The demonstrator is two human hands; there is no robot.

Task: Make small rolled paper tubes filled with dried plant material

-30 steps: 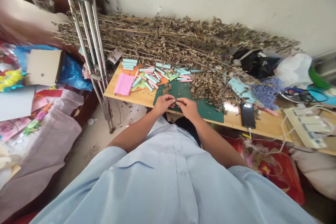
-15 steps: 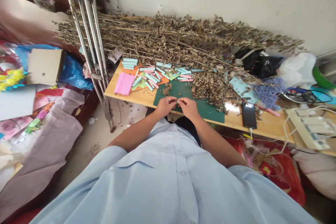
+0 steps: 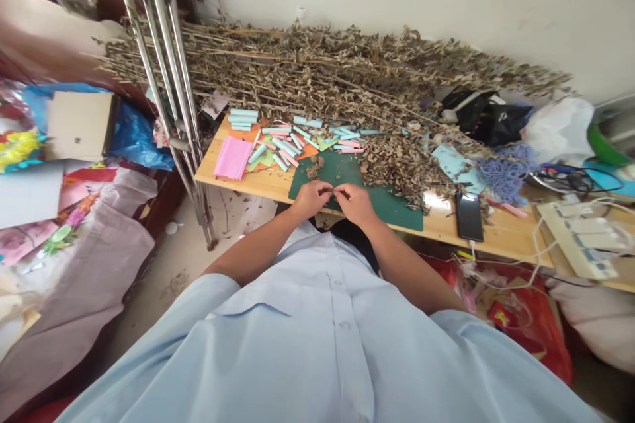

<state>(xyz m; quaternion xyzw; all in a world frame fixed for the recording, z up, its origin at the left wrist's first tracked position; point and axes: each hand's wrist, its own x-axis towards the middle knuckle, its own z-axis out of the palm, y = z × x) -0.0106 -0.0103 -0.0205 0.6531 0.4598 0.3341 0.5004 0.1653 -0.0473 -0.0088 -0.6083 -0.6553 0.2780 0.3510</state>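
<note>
Over the near edge of the green mat [image 3: 397, 210], my left hand [image 3: 311, 201] and my right hand [image 3: 356, 203] meet with their fingertips pinched close together. A tiny brownish bit of dried leaf [image 3: 333, 191] shows between them, partly covered by the fingers. Just beyond my left hand lies a small clump of crumbled leaf [image 3: 315, 166]. To the right, a larger heap of dried leaves [image 3: 397, 162] spreads over the mat. Blue and pink paper rolls [image 3: 282, 145] lie at the left, beside a folded pink paper [image 3: 233, 158].
Long dried plant stalks [image 3: 317, 73] cover the back of the table along the wall. Metal crutches [image 3: 166, 73] stand at the left. To the right are a phone [image 3: 469, 216] on a cable, purple yarn [image 3: 508, 172] and a power strip [image 3: 578, 241].
The view has shifted slightly. Both hands stay at nearly the same spot, fingertips still pinched together, with only small finger movement.
</note>
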